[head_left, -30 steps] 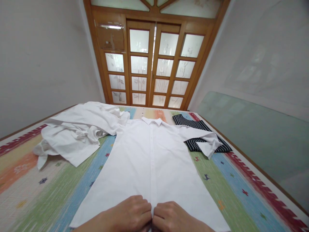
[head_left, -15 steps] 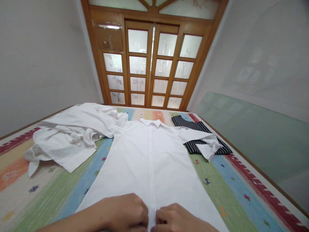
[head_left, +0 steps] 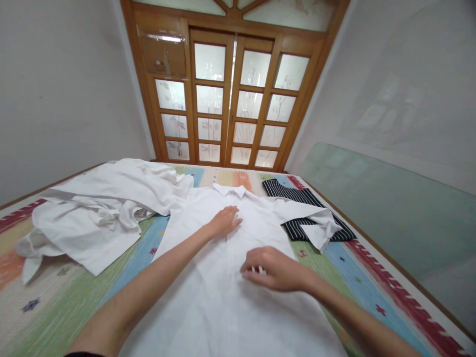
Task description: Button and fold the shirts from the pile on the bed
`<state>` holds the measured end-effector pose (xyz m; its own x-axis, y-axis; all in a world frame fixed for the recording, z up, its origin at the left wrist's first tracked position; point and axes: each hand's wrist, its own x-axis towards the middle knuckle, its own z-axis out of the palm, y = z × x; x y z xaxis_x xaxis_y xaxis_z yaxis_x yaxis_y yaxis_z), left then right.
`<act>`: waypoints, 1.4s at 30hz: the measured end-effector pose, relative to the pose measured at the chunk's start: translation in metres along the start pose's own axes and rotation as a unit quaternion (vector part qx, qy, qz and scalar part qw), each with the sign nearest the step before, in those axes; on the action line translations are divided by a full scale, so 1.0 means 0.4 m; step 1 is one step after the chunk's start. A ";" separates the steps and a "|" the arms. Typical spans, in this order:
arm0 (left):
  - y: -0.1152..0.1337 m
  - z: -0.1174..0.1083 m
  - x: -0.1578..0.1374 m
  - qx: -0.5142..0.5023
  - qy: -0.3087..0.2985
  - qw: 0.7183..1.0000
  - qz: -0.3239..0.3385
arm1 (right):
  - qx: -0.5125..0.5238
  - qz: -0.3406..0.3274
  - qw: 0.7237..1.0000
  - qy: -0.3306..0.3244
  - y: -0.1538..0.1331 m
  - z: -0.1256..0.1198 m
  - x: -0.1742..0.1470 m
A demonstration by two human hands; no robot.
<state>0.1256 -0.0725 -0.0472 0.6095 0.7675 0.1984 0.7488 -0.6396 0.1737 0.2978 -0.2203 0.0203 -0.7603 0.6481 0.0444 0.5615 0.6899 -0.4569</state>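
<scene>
A white button-up shirt (head_left: pixel 208 307) lies spread front side up, its collar (head_left: pixel 230 190) at the far end. My left hand (head_left: pixel 224 221) rests on its chest a little below the collar, fingers stretched out and nothing held. Nearer to me and to the right, my right hand (head_left: pixel 270 268) is over the shirt beside the button placket. Its fingers are loosely curled, with a gap inside the curl and no cloth visibly gripped. Whether its fingertips touch the fabric is unclear.
Crumpled white clothes (head_left: pixel 89 223) lie on the left, meeting the shirt's sleeve. A folded black-and-white striped garment (head_left: pixel 297 191) lies at the right, partly under the other sleeve. Beneath is a colourful striped cover (head_left: pixel 357 292). Wooden glazed doors (head_left: pixel 230 99) stand beyond.
Both hands have come away from the near middle of the shirt. My left hand moved far forward and its fingers straightened; my right hand moved forward less and its fingers loosened.
</scene>
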 end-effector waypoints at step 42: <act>-0.078 0.091 0.101 -0.029 0.002 0.995 -0.095 | -0.367 0.479 0.794 0.081 0.589 -0.171 0.264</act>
<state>0.1365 -0.0200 -0.0797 0.4569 0.8751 0.1595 0.8345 -0.4838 0.2638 0.3720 0.0328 -0.0217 0.1481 0.9805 0.1290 0.9407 -0.1799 0.2875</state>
